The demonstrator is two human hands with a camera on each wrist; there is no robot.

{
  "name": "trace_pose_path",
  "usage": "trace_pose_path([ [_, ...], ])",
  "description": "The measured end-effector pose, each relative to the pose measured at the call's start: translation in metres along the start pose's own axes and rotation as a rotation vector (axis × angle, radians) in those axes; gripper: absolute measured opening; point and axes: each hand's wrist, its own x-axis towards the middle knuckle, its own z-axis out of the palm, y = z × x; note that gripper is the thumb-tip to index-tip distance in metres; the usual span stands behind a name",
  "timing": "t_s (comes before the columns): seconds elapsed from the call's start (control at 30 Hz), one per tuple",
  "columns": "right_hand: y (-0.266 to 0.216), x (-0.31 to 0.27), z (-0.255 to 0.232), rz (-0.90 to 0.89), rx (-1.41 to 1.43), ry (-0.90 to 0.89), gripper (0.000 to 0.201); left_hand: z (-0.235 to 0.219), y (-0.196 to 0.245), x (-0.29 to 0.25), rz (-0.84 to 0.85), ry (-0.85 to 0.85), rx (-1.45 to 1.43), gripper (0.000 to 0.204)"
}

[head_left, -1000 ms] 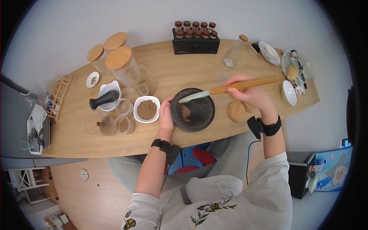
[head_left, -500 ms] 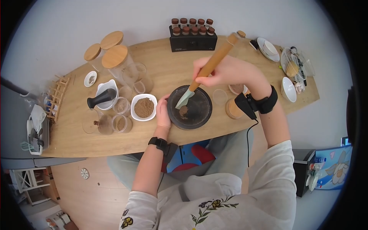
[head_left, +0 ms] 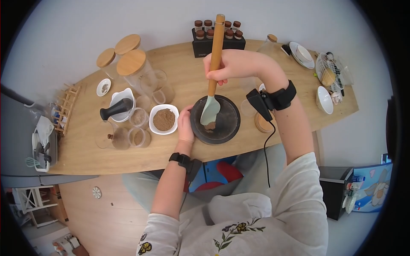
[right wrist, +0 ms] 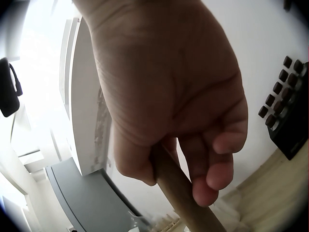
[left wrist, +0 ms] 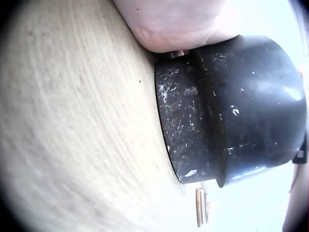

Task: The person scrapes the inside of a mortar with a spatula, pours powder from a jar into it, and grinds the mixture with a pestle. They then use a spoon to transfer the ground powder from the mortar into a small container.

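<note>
The black mortar [head_left: 226, 117] stands on the table near its front edge, with a patch of brown powder [head_left: 210, 126] inside. My left hand [head_left: 185, 127] holds it from the left, fingers curved along its side; in the left wrist view the heel of that hand [left wrist: 178, 24] lies against the dark outer wall. Over the mortar, my right hand [head_left: 226, 68] grips the wooden handle of a spatula [head_left: 218, 40]. Its pale green blade [head_left: 211, 110] points down into the mortar, the tip at the powder. In the right wrist view, thumb and fingers pinch the handle [right wrist: 178, 191].
Left of the mortar are a white bowl of brown powder [head_left: 164, 120], small clear jars [head_left: 139, 137] and a black pestle [head_left: 116, 109] in a white dish. Wooden-lidded jars [head_left: 131, 62] and a black spice rack [head_left: 200, 48] stand behind. A round wooden lid [head_left: 263, 123] lies to the right.
My right hand has swung from the mortar's right to above it, turning the spatula from nearly level to upright, its blade now down at the powder. The left hand has stayed at the mortar.
</note>
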Motion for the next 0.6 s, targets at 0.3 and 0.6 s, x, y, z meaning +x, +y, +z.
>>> trace_pose_path([
  [0.3, -0.017, 0.0, 0.004, -0.029, -0.13, -0.122, 0.016, 0.0, -0.004, 0.002, -0.002, 0.01, -0.008, 0.034],
  [0.6, -0.021, 0.017, -0.001, -0.054, -0.153, -0.086, 0.019, 0.001, 0.003, 0.0, 0.007, 0.001, 0.022, 0.035],
])
